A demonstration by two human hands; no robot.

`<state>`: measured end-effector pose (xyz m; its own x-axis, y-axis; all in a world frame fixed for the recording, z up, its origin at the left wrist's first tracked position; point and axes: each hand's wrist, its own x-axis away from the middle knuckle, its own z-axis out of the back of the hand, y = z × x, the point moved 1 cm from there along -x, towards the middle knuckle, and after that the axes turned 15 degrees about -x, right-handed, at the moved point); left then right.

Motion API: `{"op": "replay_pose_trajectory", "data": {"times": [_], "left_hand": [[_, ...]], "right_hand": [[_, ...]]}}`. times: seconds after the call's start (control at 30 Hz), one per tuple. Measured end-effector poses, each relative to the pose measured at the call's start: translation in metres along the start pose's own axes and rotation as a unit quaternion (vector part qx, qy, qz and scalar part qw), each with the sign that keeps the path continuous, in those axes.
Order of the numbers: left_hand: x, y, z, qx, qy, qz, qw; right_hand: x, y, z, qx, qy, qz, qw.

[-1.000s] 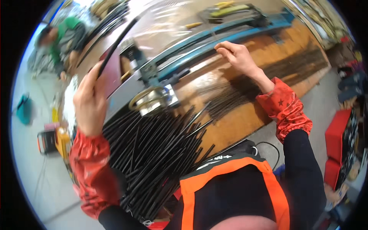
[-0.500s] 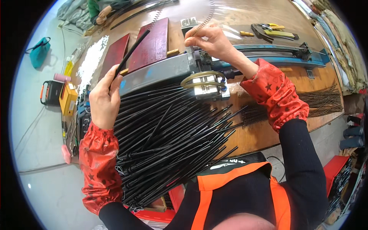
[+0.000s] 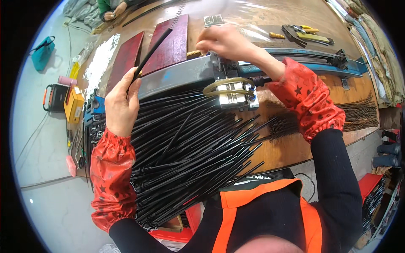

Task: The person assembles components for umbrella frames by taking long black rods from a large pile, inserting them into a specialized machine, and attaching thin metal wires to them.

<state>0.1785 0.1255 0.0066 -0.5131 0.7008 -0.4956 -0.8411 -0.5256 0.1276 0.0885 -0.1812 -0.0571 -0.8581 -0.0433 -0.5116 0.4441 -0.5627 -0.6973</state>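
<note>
My left hand (image 3: 122,103) is closed around a slim black tube (image 3: 152,52), which slants up and away to the right. At its far end a thin coil spring (image 3: 176,19) rises toward the top edge of the picture. My right hand (image 3: 228,42) is closed, fingertips pressed together, above a metal clamp fixture (image 3: 232,99) with a looped yellowish hose (image 3: 209,89). What those fingers hold is hidden. Below the fixture lies a large pile of black rods (image 3: 190,143), next to my left forearm.
A long blue-grey rail (image 3: 181,76) crosses the bench. Behind it lie two dark red boards (image 3: 166,46) and pliers-like tools (image 3: 306,34). Brown springs (image 3: 354,111) lie at right, small white pieces (image 3: 101,63) at left. Another person's hands (image 3: 116,12) are at the far left.
My left hand and the tube have shifted slightly right and up. The coil spring seen in my right fingers earlier no longer shows there. My right hand has turned, its back now facing up.
</note>
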Motion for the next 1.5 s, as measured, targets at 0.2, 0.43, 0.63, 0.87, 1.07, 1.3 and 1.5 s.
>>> {"op": "replay_pose_trajectory", "data": {"times": [0.2, 0.43, 0.63, 0.87, 1.07, 1.3, 1.5], "left_hand": [[-0.005, -0.002, 0.002, -0.044, -0.002, -0.025, 0.999], [-0.001, -0.032, -0.01, -0.109, -0.108, -0.05, 0.987], [-0.046, 0.042, -0.097, -0.01, -0.111, -0.182, 0.977], [-0.053, 0.048, -0.125, -0.036, -0.143, -0.125, 0.981], [-0.05, 0.052, -0.139, 0.023, -0.091, -0.106, 0.99], [-0.05, 0.051, -0.136, 0.052, -0.041, -0.101, 0.993], [-0.053, 0.042, -0.142, 0.031, -0.122, -0.128, 0.984]], "right_hand": [[0.001, -0.005, -0.009, 0.264, -0.095, 0.006, 0.96], [0.148, 0.029, 0.125, 0.4, 0.095, 0.078, 0.908], [0.222, 0.01, 0.205, 0.412, 0.132, -0.034, 0.901], [0.237, 0.049, 0.201, 0.343, 0.161, -0.066, 0.923], [0.24, 0.058, 0.202, 0.362, 0.16, -0.061, 0.916], [0.244, 0.045, 0.204, 0.411, 0.171, -0.081, 0.892], [0.196, -0.015, 0.128, 0.422, 0.13, -0.001, 0.897]]}}
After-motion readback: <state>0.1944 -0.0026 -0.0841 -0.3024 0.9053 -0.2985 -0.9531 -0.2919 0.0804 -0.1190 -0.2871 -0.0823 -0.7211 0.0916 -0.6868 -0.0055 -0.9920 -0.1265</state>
